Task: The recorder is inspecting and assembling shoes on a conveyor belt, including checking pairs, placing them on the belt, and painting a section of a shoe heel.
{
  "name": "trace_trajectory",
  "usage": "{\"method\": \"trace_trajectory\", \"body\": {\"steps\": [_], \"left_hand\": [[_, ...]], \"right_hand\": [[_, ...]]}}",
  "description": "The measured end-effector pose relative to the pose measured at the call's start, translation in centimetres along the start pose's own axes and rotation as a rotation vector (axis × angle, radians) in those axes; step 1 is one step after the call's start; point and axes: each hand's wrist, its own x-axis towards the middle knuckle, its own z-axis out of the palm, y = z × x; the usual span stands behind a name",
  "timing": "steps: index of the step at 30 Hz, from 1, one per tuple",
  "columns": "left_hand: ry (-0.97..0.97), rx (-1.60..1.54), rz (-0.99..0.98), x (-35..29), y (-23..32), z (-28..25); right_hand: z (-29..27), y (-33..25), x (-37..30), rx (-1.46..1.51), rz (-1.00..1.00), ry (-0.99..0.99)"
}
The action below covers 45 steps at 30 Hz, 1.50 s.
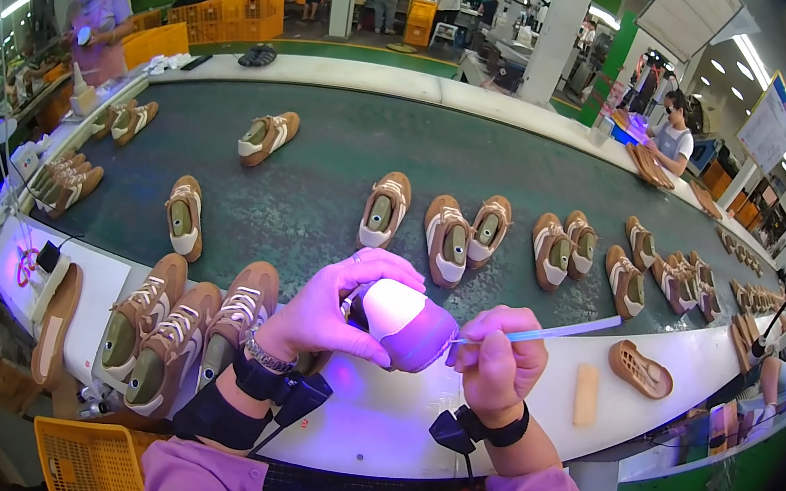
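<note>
We hold a shoe (417,327) in our left hand (331,312), raised above the white desk (370,434) close to the edge of the green belt (322,188). It is tilted so that one rounded end faces us; we cannot tell whether that is toe or heel. A smooth panel with a curved border glows almost pure white on its upper left, and the rest of the visible surface looks brownish, washed with violet by the light falling on it. A paler, slightly ragged line runs along the right-hand rim. The far side is hidden behind our left hand, whose fingers curl over the top while the thumb presses along the lower side.

The fingers of our right hand (501,367) pinch a slim tool (564,332) with a translucent blue handle that points out to the right. Its thin end reaches the shoe's right-hand rim and seems to touch it.

To the left on the desk we see three brown shoes (173,346) with white laces, white trim and olive-green insides. To the right lie a tan block (586,395) and a loose brown sole (641,369), well apart from the shoe in hand. More pairs of shoes (448,240) stand along the belt.
</note>
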Motion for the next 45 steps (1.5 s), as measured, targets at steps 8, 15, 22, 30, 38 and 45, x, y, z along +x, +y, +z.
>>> {"method": "trace_trajectory", "body": {"steps": [8,15,22,30,38,45], "left_hand": [[-0.037,-0.157,-0.116,0.0,-0.5,0.7],[-0.061,-0.129,-0.113,0.0,-0.8,0.6],[-0.077,-0.079,-0.101,0.0,-0.6,0.4],[-0.066,-0.095,-0.098,-0.1,-0.9,0.4],[-0.083,-0.09,-0.107,-0.1,-0.8,0.5],[-0.07,-0.111,-0.116,-0.1,-0.8,0.5]], "right_hand": [[-0.4,-0.3,-0.8,-0.123,0.01,0.029],[-0.1,-0.6,-0.8,-0.254,0.015,0.032],[-0.4,-1.0,-0.6,-0.301,0.045,-0.002],[0.0,-1.0,-0.4,-0.285,0.014,-0.035],[-0.1,-1.1,-0.4,-0.073,0.158,0.061],[-0.1,-1.2,-0.1,-0.142,0.178,0.044]]}}
